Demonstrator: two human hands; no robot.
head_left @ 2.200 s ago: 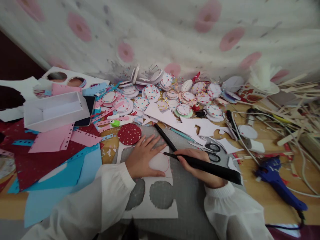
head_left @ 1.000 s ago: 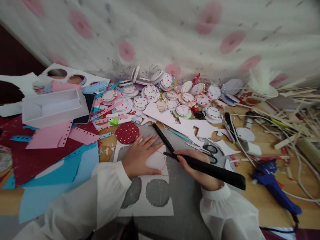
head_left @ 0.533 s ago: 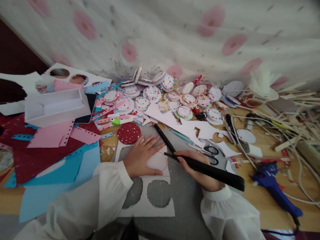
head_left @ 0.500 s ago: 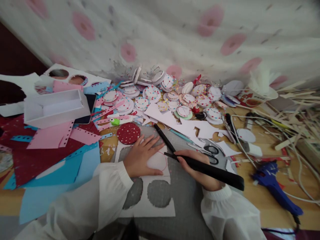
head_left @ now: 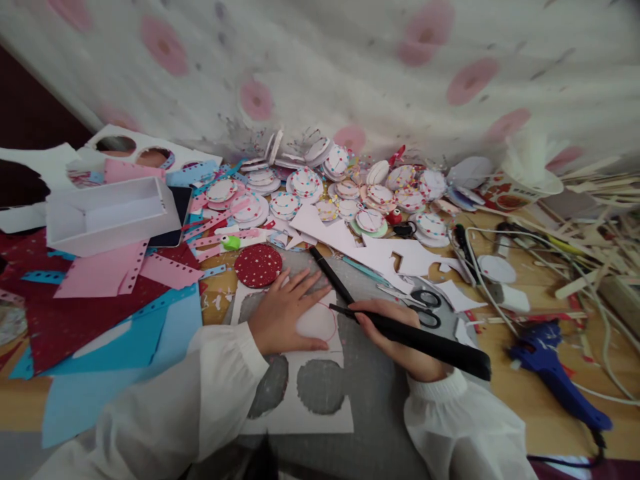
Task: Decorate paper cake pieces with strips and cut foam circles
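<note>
My left hand (head_left: 287, 313) lies flat with fingers spread on a white card sheet (head_left: 300, 423), pressing it to the grey mat (head_left: 377, 407). Part of a red-drawn circle shows beside its fingers; the rest is hidden under the hand. Closed around a long black craft knife (head_left: 425, 340), my right hand (head_left: 395, 333) holds the narrow tip at the right of that red line. Rough-edged round holes are cut in the sheet below. A dark red starry disc (head_left: 259, 265) sits just beyond the left fingertips. Between the hands and the pile lies a slim black stick (head_left: 331, 275).
Decorated white discs (head_left: 305, 183) are heaped along the back. Black-handled scissors (head_left: 425, 308) and card scraps (head_left: 373, 257) lie right of centre. A blue glue gun (head_left: 555, 373), white cable and wooden sticks occupy the right; a white box (head_left: 113, 217) and coloured sheets, the left.
The view has shifted very slightly, so things at the right sit a little farther right. Both hands and the knife keep nearly the same place on the sheet.
</note>
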